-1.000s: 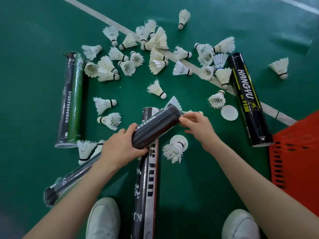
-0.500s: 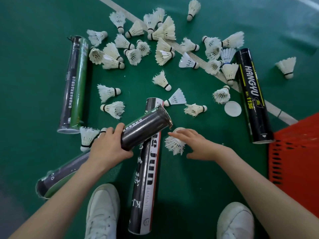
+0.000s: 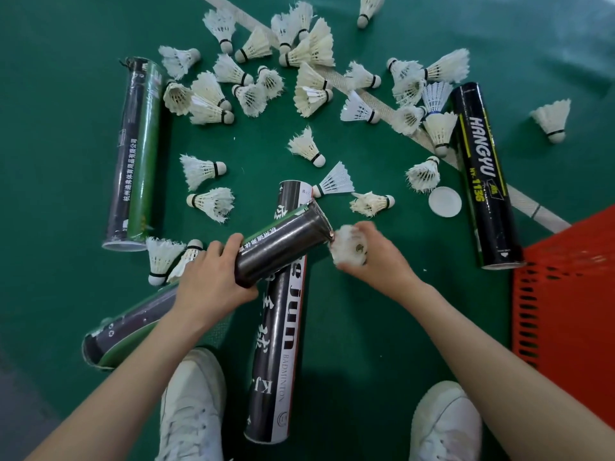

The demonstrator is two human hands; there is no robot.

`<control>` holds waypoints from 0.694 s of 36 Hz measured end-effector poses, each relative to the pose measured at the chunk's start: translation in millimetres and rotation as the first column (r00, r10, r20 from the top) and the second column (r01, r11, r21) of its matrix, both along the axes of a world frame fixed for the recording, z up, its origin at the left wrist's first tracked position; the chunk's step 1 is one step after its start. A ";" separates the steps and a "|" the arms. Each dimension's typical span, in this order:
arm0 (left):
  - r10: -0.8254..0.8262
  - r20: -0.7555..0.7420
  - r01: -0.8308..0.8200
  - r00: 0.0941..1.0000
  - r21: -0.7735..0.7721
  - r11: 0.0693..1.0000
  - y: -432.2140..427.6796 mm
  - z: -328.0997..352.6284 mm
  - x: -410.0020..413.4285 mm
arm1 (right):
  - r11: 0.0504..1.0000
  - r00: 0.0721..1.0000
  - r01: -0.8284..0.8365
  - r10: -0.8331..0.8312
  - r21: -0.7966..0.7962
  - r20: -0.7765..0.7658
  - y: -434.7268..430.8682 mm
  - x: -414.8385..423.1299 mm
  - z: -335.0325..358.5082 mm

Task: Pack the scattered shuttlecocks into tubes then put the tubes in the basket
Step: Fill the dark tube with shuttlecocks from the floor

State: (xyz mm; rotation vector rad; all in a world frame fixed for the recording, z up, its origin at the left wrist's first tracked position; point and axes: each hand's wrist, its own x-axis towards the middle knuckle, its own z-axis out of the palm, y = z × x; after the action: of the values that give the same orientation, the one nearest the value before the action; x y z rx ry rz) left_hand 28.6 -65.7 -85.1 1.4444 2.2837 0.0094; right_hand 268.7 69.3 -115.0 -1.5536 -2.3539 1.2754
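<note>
My left hand [image 3: 213,277] grips a black-and-green tube [image 3: 286,241], tilted with its open mouth up and to the right. My right hand [image 3: 376,257] holds a white shuttlecock [image 3: 347,249], blurred, right at that mouth. Many white shuttlecocks [image 3: 309,94] lie scattered over the green floor beyond. A black "Jun" tube [image 3: 279,344] lies under the held tube. More tubes lie around: a green-black one [image 3: 136,151] at left, another [image 3: 129,327] beneath my left forearm, and a black "HANGYU" tube [image 3: 486,174] at right. The red basket [image 3: 565,294] stands at the right edge.
A white tube cap [image 3: 445,201] lies beside the HANGYU tube. A white court line [image 3: 376,104] crosses the floor diagonally under the shuttlecocks. My two white shoes [image 3: 191,404] [image 3: 444,424] stand at the bottom, either side of the Jun tube.
My right hand dropped to the floor, picked up the shuttlecock lying by the Jun tube, and brought it up to the mouth of the held tube. The left hand kept hold of the tube.
</note>
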 end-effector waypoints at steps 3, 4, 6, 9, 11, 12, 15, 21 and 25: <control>-0.021 -0.006 0.021 1.000 0.024 0.999 5.8 1.1 3.4 | 0.935 0.901 0.341 -0.356 -0.102 -0.249 14.5 2.4 12.8; -0.030 -0.007 0.031 1.000 0.031 0.999 7.8 2.1 5.3 | 0.895 0.827 0.410 -0.447 -0.179 -0.341 20.2 2.6 16.8; -0.046 -0.010 0.047 0.999 0.037 0.998 10.9 4.0 9.2 | 0.780 0.627 0.466 -0.624 -0.416 -0.466 30.8 0.4 24.3; -0.054 -0.014 0.055 0.998 0.065 0.996 14.1 6.5 13.8 | 0.648 0.409 0.394 -0.759 -0.652 -0.507 42.7 -4.3 35.5; -0.049 -0.013 0.050 0.999 0.093 0.994 15.8 9.1 15.8 | 0.670 0.407 0.344 -0.738 -0.657 -0.539 44.0 -8.7 41.8; -0.046 -0.011 0.047 0.999 0.105 0.993 16.6 10.9 16.6 | 0.701 0.446 0.332 -0.706 -0.631 -0.550 42.7 -12.0 44.7; -0.026 -0.010 0.027 1.000 0.131 0.991 19.3 16.2 18.7 | 0.788 0.606 0.284 -0.589 -0.547 -0.534 36.6 -20.9 47.8; -0.013 0.000 0.013 1.000 0.140 0.990 23.1 20.5 23.9 | 0.911 0.783 0.145 -0.345 -0.387 -0.518 20.1 -36.6 48.1; 0.002 0.006 -0.003 1.000 0.117 0.993 25.9 20.8 22.7 | 0.869 0.777 0.103 -0.374 -0.484 -0.506 25.2 -46.3 36.1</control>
State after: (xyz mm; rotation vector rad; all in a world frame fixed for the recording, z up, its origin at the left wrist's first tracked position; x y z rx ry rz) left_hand 51.3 -39.8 -64.4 1.4971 2.3149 0.1505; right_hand 222.4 94.5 -79.0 -1.2245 -1.4928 1.9489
